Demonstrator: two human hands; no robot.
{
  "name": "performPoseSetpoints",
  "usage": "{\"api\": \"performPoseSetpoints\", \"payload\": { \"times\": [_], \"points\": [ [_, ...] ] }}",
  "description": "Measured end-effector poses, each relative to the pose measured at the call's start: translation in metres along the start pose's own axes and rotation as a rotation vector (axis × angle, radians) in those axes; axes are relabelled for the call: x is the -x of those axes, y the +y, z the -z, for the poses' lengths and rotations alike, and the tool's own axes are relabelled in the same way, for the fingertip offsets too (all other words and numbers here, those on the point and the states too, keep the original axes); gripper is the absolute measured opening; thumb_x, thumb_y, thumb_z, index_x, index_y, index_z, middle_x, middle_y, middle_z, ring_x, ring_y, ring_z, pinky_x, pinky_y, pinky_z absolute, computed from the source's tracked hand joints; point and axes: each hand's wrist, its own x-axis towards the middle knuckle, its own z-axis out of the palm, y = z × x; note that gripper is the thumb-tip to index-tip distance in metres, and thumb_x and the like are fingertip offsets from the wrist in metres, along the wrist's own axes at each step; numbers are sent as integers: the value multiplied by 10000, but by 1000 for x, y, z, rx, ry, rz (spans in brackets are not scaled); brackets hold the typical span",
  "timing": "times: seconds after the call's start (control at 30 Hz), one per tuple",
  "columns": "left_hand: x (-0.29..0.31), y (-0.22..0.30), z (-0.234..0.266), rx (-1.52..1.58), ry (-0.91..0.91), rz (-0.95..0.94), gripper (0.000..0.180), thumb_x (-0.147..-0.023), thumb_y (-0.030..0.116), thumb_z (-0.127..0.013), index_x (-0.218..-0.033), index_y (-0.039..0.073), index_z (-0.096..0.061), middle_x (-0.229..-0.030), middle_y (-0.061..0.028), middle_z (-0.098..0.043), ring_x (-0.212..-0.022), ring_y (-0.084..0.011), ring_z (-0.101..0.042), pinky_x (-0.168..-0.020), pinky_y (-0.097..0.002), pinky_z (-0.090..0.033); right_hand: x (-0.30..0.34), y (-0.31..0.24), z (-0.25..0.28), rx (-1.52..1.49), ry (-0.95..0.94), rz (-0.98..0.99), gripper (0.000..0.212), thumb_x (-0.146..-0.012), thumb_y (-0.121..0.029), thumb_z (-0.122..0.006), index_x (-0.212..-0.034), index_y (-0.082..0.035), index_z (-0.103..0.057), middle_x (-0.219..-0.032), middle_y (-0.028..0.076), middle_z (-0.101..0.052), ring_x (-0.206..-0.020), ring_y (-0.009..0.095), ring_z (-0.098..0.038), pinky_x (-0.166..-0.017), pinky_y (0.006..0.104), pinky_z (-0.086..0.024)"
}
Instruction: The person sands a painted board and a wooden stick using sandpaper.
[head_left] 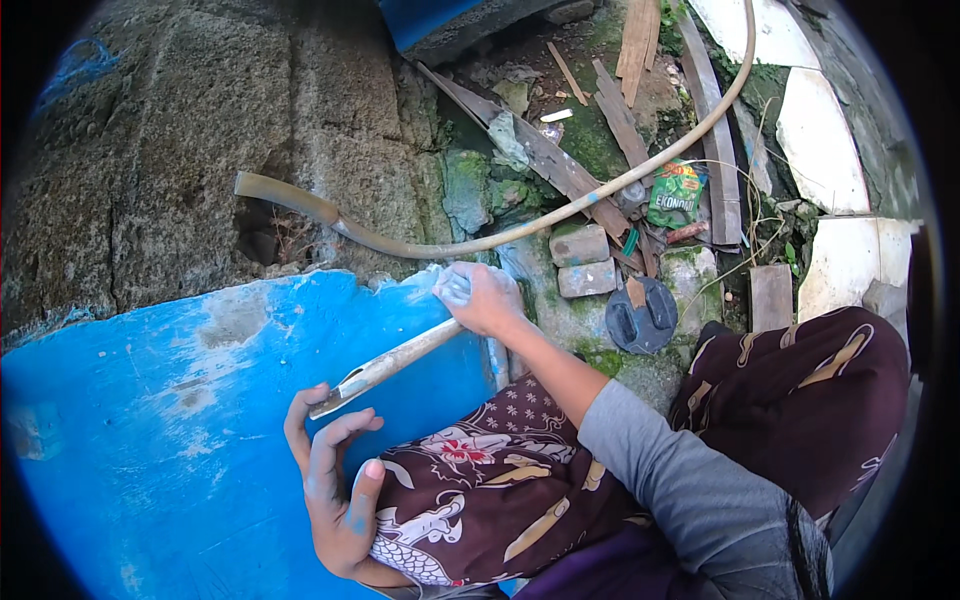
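My right hand (482, 300), dusted white and blue, is closed around the upper end of a pale, stained pipe (405, 355). The pipe slants down to the left across a blue-painted surface (200, 470). Its lower end has a long cut opening with a ragged edge. Around that end my left hand (340, 475) has its fingers apart and slightly curled. One fingertip lies right by the pipe's tip; whether it touches I cannot tell. Both hands carry paint or dust smudges.
A long beige hose (560, 215) curves from the rough wall (180, 150) to the upper right. Beyond my right hand lie wooden planks (560, 165), brick pieces (585, 278), a black round lid (642, 315), a green packet (677, 193) and white tile pieces (820, 140). Patterned brown cloth (470, 480) covers my legs.
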Motion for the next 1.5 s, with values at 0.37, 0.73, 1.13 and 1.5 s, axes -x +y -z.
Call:
{"api": "performPoseSetpoints", "payload": {
  "times": [0.37,0.73,1.13,1.5],
  "points": [
    [1,0,1,-6,0,-4,382,-914,250,-673,-1196,-3,-627,-1462,-141,-332,-1086,-276,-609,-964,-435,-497,1,4,-12,-62,61,-12,158,-851,-314,-705,-924,-175,-723,-848,89,-734,-849,305,-705,-779,412,-540],
    [1,-2,3,-1,0,-12,378,-912,245,-675,-1191,-6,-628,-1464,-141,-331,-1074,-278,-607,-951,-431,-497,6,-21,-4,-128,-6,81,213,-857,-355,-725,-958,-167,-737,-916,106,-733,-887,313,-702,-805,412,-544],
    [5,-1,4,-1,6,-12,372,-896,211,-671,-1195,-6,-626,-1459,-130,-339,-1070,-267,-605,-950,-421,-492,13,-38,2,-57,-51,115,191,-854,-354,-710,-940,-187,-747,-964,88,-745,-944,297,-705,-834,416,-544],
    [4,-2,5,17,-1,-34,383,-902,227,-671,-1202,-6,-624,-1460,-128,-337,-1067,-257,-601,-948,-415,-492,14,-31,-4,-143,-1,45,257,-851,-401,-713,-982,-182,-746,-931,111,-740,-911,332,-705,-818,428,-543]
  ]
}}
